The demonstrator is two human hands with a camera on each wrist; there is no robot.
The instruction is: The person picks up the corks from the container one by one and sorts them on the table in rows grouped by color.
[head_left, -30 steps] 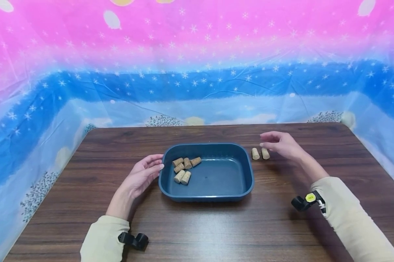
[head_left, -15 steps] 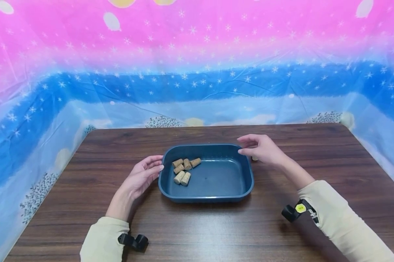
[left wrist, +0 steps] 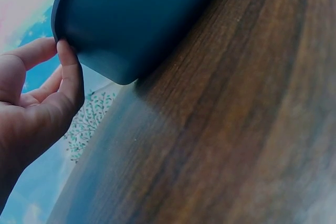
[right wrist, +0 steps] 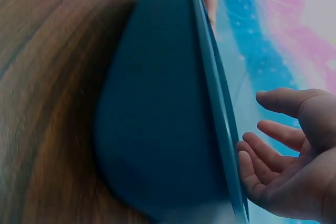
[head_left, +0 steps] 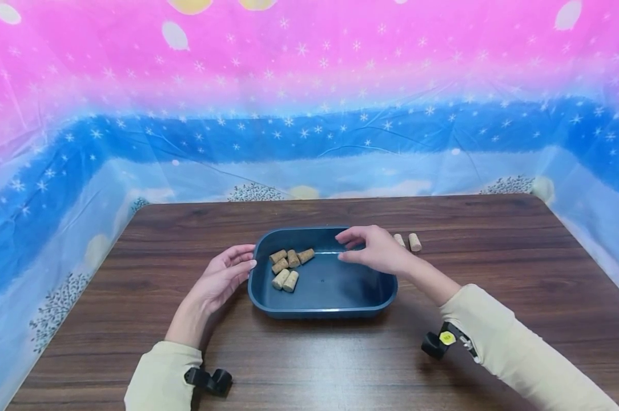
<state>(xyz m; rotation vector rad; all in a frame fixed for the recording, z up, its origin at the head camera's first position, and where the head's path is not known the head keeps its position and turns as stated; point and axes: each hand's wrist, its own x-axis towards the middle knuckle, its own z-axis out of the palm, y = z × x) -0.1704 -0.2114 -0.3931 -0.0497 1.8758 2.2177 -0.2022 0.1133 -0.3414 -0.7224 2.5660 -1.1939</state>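
My left hand [head_left: 221, 279] holds the left rim of a dark blue plastic tub [head_left: 327, 311], thumb and fingertips meeting at the edge; the left wrist view shows these fingers [left wrist: 69, 69] right at the rim. Inside the tub's left part lie several brown corks [head_left: 280, 265] in a cluster, with two paler corks [head_left: 290, 281] just in front. My right hand [head_left: 378, 249] hovers over the tub's right side, fingers apart and nothing between them. In the right wrist view that hand [right wrist: 294, 166] shows its spread, loosely bent fingers beside the rim.
Two pale corks stand right of the tub: one cork [head_left: 414, 242] in full sight, the other cork [head_left: 399, 240] partly behind the right hand. The brown wooden table [head_left: 160, 245] meets a pink and blue snowflake cloth [head_left: 309, 125] at its back.
My right hand has moved left from above the two standing corks to over the tub, uncovering the corks again. The left hand, the tub and its corks stay put.
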